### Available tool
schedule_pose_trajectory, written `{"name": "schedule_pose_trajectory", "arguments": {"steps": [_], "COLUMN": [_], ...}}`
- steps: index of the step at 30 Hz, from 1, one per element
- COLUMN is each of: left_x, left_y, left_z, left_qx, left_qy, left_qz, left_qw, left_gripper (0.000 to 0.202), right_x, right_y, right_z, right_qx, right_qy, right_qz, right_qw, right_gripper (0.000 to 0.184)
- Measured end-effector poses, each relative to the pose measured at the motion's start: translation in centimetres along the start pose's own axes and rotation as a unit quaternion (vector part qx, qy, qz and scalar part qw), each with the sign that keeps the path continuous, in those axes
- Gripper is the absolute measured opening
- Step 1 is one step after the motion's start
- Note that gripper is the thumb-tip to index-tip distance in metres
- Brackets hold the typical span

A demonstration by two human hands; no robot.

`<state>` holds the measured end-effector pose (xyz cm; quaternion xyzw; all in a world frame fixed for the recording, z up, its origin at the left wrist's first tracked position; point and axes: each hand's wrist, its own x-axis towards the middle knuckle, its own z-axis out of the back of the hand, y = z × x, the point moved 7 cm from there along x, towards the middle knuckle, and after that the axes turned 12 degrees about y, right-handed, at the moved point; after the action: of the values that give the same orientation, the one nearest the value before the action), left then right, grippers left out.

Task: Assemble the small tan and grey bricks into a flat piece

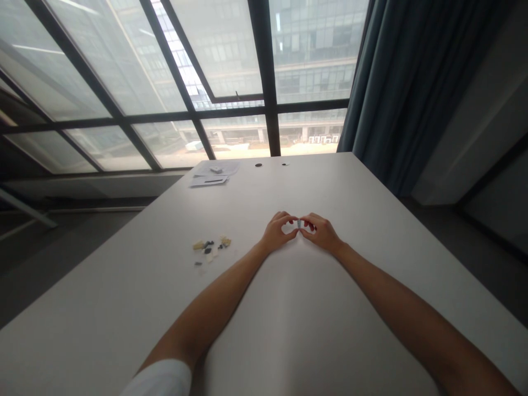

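Observation:
A small light grey-blue piece (299, 224) is pinched between both my hands above the white table (330, 192); it is too small to name its kind. My left hand (279, 230) grips it from the left with thumb and fingertips. From the right, my right hand (320, 231) holds it the same way, and the fingertips of the two hands almost meet around it. To the left of my left hand lies a loose group of small pieces, some yellowish (198, 245), some dark grey (207, 251) and some pale.
Papers (209, 180) with a small light object (216, 170) on them lie at the table's far left corner. Two dark round spots, one a cable hole (258, 165), sit near the far edge. Beyond stand large windows (231, 49) and a blue curtain (383, 99) at the right.

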<state>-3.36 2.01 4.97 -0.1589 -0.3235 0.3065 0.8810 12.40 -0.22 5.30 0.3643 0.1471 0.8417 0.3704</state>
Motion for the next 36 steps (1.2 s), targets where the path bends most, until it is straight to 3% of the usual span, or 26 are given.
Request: {"name": "schedule_pose_trajectory", "arguments": {"steps": [36], "left_x": [-0.01], "left_y": [0.0], "left_z": [-0.17], "left_qx": [0.004], "left_qy": [-0.001], "left_qz": [-0.012], "left_qw": [1.0], "left_gripper": [0.031], "right_x": [-0.06], "right_y": [-0.25], "right_z": [-0.14], "right_qx": [-0.012], "right_qy": [-0.001], "right_qz": [0.004], "right_qw": [1.0], "right_gripper": [0.02]}}
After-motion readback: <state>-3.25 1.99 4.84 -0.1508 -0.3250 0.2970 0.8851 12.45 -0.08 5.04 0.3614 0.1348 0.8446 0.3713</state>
